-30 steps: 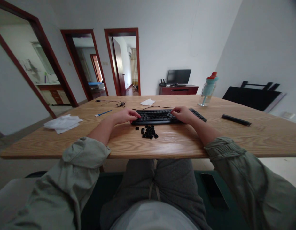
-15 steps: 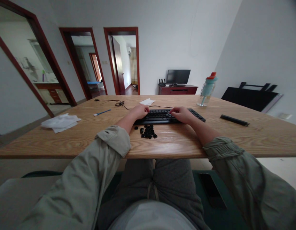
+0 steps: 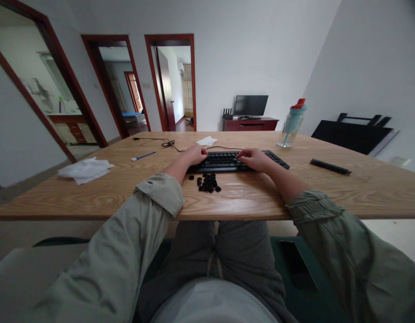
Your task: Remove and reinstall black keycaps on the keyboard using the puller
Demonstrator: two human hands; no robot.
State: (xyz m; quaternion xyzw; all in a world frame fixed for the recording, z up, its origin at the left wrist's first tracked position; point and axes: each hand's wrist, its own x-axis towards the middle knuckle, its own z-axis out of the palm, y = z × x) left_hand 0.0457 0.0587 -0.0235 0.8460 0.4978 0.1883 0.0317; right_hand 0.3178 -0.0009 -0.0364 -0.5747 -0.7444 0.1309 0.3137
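Keyboard, and it's lying lengthwise across the tabletop straight ahead of you, both your hands over it! Nearest to you, a phone lies on the green surface beside your right leg. Over the near edge, and there's a heap of small black pieces just short of the keyboard, with one piece sitting apart on its left. Up to the hands: your left hand covers the back left corner, fingers curled, and I cannot tell whether that grip is holding anything. Your right hand is over the right-hand part, fingertips at the keys; whether that grip has something pinched, I can't tell either. White sheets lie out to your left, a black strip to your right. Farther on come a blue stick with a white tip, a bunched cable, a smaller white sheet and an upright bottle with a red top. Way back, a monitor stands on a dark red cabinet.
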